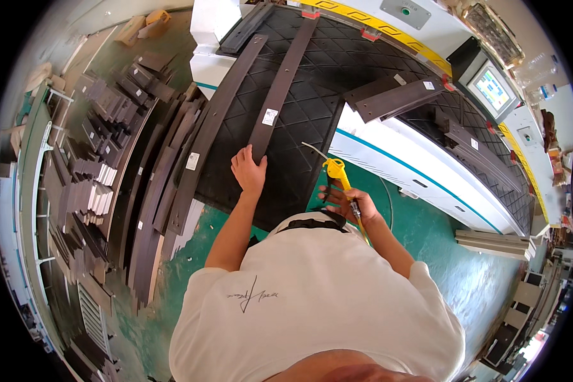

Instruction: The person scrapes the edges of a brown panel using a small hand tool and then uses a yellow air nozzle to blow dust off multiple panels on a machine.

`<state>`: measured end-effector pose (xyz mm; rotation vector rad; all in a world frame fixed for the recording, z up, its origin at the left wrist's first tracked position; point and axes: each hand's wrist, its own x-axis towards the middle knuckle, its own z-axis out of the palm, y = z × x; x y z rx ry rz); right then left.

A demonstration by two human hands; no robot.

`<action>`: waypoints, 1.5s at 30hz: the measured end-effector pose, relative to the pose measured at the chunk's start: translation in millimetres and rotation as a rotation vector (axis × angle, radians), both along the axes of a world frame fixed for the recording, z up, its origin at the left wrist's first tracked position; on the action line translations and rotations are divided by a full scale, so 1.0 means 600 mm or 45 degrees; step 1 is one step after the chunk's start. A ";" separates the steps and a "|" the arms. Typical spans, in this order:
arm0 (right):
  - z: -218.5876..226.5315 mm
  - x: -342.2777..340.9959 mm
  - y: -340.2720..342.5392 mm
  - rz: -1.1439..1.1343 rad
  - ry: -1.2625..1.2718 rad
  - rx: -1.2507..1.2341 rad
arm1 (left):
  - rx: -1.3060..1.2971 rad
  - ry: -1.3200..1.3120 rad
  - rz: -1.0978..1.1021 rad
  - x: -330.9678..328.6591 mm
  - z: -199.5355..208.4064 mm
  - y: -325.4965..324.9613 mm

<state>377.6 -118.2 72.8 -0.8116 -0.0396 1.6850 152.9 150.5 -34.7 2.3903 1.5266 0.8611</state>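
My left hand grips the near end of a long dark brown board, its thumb and fingers around the edges. The board lies on a black quilted mat and bears a white label; its far end reaches a red clip at the machine. In my right hand is a yellow air blow gun with a thin bent nozzle pointing up and left. A hose runs down from its handle past my wrist. Left of the held board, another long brown board lies across the mat's edge.
Stacks of brown boards fill the left side beside a green rack. On the right, a white machine carries more boards, a yellow guard strip and a control screen. Pale boards lie on the green floor.
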 end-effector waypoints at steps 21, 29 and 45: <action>0.105 0.203 0.027 -0.557 -0.321 0.164 | 0.023 0.016 -0.081 -0.025 0.001 0.146; 0.140 0.312 0.072 -0.532 -0.429 0.310 | -0.085 0.035 -0.061 -0.021 0.012 0.143; 0.272 0.413 0.297 -0.851 -0.813 0.375 | -0.056 0.067 -0.065 -0.009 0.008 0.137</action>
